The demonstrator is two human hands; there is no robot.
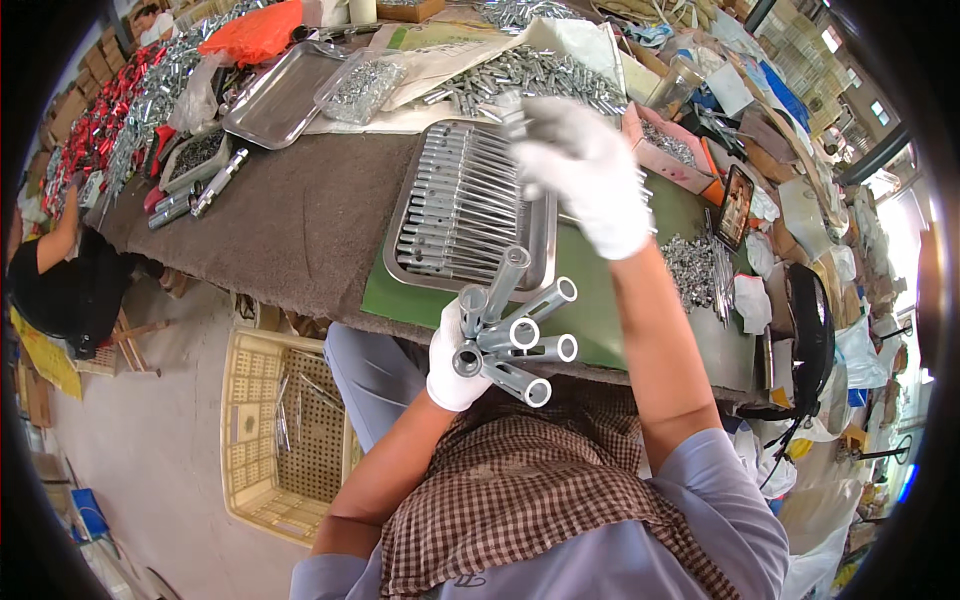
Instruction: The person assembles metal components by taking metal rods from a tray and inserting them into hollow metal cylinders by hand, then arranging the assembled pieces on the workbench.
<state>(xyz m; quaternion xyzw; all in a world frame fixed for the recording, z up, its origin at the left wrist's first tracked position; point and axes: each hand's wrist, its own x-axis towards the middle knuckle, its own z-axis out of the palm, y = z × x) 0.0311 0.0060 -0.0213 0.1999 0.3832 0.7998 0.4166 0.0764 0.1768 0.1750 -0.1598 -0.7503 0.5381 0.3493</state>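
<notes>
My left hand, in a white glove, grips a fanned bunch of several shiny metal tubes just below the table edge. My right hand, also gloved, is raised above the table and blurred; it seems to pinch a small metal piece at its fingertips. Under it lies a steel tray filled with rows of metal tubes, resting partly on a green mat.
A heap of loose tubes lies on paper at the back. An empty steel tray, a pink box of small parts and a pile of screws sit around. A cream plastic crate stands on the floor. Another person sits at left.
</notes>
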